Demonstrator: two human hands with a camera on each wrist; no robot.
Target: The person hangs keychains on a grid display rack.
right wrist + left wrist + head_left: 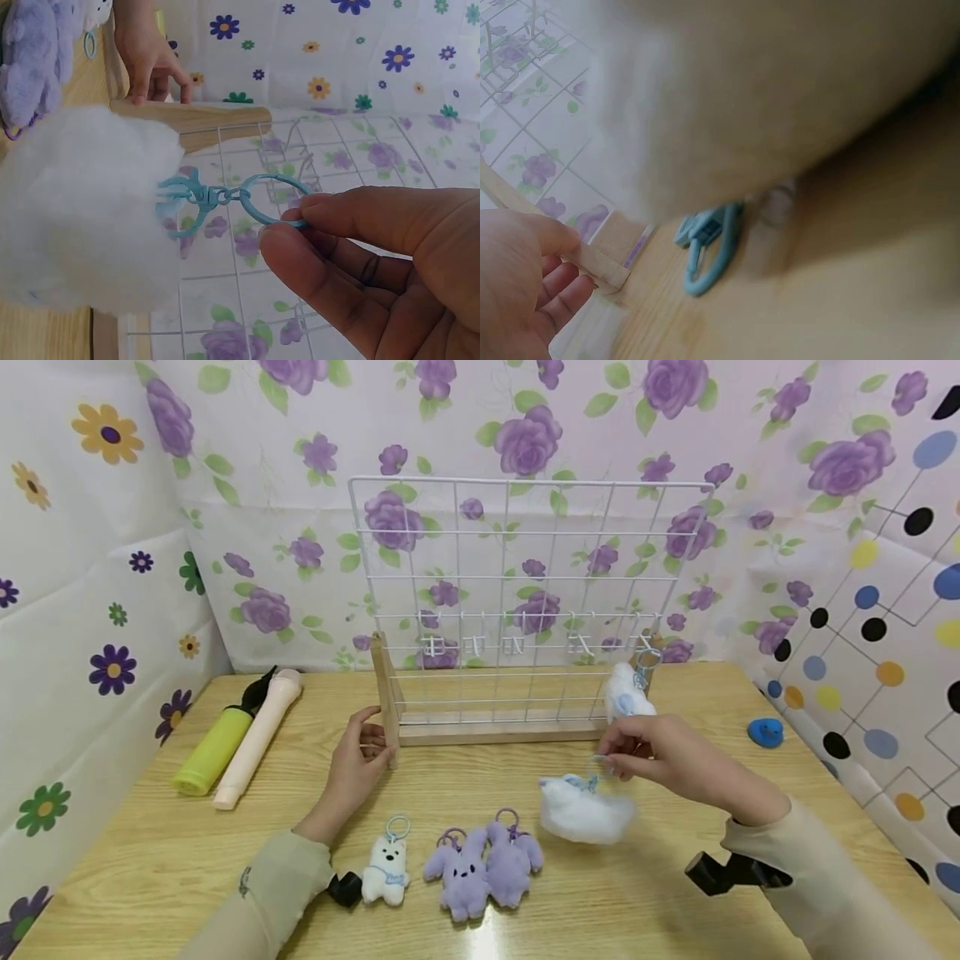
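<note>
One white plush (627, 695) hangs on the rack (495, 737), three toys (462, 881) lie unhung, the right hand (660, 752) pinches a fifth toy (581, 814) by its ring (244, 201), and the left hand (354, 768) grips the rack.

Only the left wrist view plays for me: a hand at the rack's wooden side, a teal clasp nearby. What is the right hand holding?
Observer: The right hand pinches a light-blue ring with a white plush attached.
Operator: Anything hanging on the rack?
Observer: Yes, a second white plush hangs near the right end of the rack.
Operator: Any other toys about?
Observer: Two purple plush toys lie side by side on the table.
</note>
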